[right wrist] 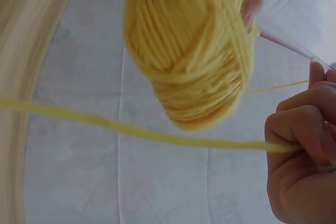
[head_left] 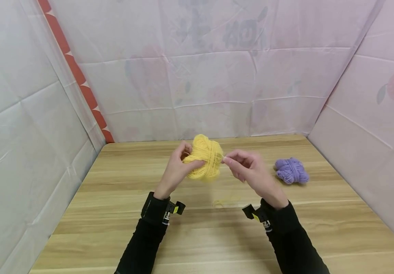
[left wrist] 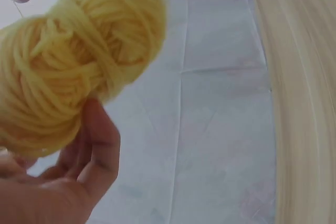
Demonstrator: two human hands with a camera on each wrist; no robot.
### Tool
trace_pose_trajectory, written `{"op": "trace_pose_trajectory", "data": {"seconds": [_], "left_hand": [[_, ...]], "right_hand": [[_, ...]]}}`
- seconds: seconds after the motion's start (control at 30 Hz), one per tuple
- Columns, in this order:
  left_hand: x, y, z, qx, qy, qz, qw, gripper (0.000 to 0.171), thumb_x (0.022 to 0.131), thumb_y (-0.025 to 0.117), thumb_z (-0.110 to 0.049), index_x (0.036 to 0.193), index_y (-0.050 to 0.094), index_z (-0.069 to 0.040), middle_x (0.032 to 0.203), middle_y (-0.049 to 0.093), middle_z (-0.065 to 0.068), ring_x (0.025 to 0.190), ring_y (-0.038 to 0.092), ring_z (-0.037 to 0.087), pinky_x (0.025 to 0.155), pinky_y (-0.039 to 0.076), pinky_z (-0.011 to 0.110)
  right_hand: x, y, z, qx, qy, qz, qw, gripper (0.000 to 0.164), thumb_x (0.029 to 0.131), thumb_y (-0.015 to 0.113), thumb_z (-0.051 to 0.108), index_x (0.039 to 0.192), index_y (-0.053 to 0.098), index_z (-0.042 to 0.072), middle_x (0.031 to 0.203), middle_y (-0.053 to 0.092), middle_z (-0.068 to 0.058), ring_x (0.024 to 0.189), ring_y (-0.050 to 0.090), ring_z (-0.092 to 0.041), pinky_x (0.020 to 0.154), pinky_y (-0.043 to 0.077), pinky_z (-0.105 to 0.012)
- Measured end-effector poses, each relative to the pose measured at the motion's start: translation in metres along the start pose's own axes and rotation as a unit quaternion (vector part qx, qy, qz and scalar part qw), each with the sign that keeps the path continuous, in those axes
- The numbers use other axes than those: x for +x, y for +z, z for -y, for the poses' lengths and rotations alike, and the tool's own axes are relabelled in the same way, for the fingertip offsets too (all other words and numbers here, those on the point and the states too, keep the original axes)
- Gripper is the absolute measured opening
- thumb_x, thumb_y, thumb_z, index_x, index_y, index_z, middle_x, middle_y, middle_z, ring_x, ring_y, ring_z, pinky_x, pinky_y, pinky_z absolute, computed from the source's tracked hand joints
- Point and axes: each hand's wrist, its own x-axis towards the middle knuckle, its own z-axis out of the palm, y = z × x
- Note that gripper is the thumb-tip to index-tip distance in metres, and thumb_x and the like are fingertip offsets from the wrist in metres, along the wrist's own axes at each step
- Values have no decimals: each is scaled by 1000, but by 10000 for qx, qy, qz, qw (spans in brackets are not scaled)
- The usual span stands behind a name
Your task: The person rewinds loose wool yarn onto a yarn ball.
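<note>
A ball of yellow yarn [head_left: 204, 158] is held up over the table by my left hand [head_left: 178, 165], thumb across its near side and fingers behind. To its right my right hand [head_left: 251, 171] pinches the yarn's loose strand between thumb and fingertips. In the right wrist view the strand [right wrist: 173, 139] trails out of the curled fingers of the right hand [right wrist: 304, 145], and a thin length runs from the fingertips back to the ball [right wrist: 194, 51]. The left wrist view has the left hand [left wrist: 79, 171] gripping the ball [left wrist: 79, 61] from below.
A purple yarn ball [head_left: 291, 171] lies on the wooden table [head_left: 115, 213] to the right of my right hand. A faint yellow strand end [head_left: 226, 201] shows below the hands. White patterned sheets [head_left: 210, 83] wall the table at the back and both sides.
</note>
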Motion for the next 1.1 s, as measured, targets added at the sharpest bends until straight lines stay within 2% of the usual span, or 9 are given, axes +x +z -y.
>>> {"op": "trace_pose_trajectory", "data": {"seconds": [0.17,0.27,0.47,0.63,0.77,0.87,0.93,1.0,1.1], "left_hand": [[2,-2,3,-510,169,-754,9957,40,84,74,-17,92,35,-12,99,41,5,84,48,18,63,46,24],[3,-3,3,-915,218,-1022,9903,40,86,72,-18,92,33,-12,101,45,5,84,54,16,62,50,23],[4,-5,1,-1486,348,-1289,9798,33,88,70,-21,95,39,-10,110,53,8,93,64,17,71,57,24],[2,-5,-4,-1970,455,-1287,9709,27,91,67,-18,99,43,-9,115,54,8,94,63,16,73,56,23],[0,-6,-9,-2555,515,-971,9605,24,93,62,-12,112,46,-9,120,53,8,98,63,15,78,57,23],[0,-7,-11,-2996,468,-421,9520,25,95,57,-8,117,46,-9,117,56,7,94,65,14,77,57,23],[-1,-9,-12,-3221,370,87,9460,22,95,54,-7,115,46,-9,112,59,7,89,66,13,74,58,22],[-2,-10,-12,-3240,271,608,9437,21,93,53,-6,113,45,-8,108,61,7,85,67,12,71,58,22],[-5,-13,-11,-2917,137,1310,9474,24,90,54,-5,113,45,-9,106,58,6,84,68,13,69,59,24]], "right_hand": [[0,6,3,-203,-142,305,9992,13,97,56,11,102,67,7,61,41,2,48,35,-13,41,31,-30],[1,11,3,-297,-229,547,9978,12,96,58,9,100,69,11,60,41,2,47,35,-11,39,31,-28],[4,18,-3,-405,-400,1014,9932,13,93,60,5,98,71,10,60,42,-3,49,35,-9,41,30,-26],[6,21,-10,-484,-159,1256,9908,13,94,61,8,99,73,5,60,43,1,49,35,-6,42,31,-24],[11,22,-19,-568,297,1408,9880,16,95,62,18,100,75,9,59,44,6,49,37,-3,42,34,-21],[15,20,-30,-318,551,1484,9869,19,95,61,22,103,74,9,58,45,5,49,37,-4,43,35,-22],[17,17,-38,104,733,1500,9859,18,96,59,19,101,72,7,58,42,4,49,36,-7,45,34,-22],[18,12,-45,597,852,1475,9836,16,97,55,12,99,71,7,58,38,3,49,31,-13,47,31,-23],[17,5,-51,1139,1035,1353,9788,20,97,48,4,90,65,10,59,35,3,52,27,-20,51,29,-25]]}}
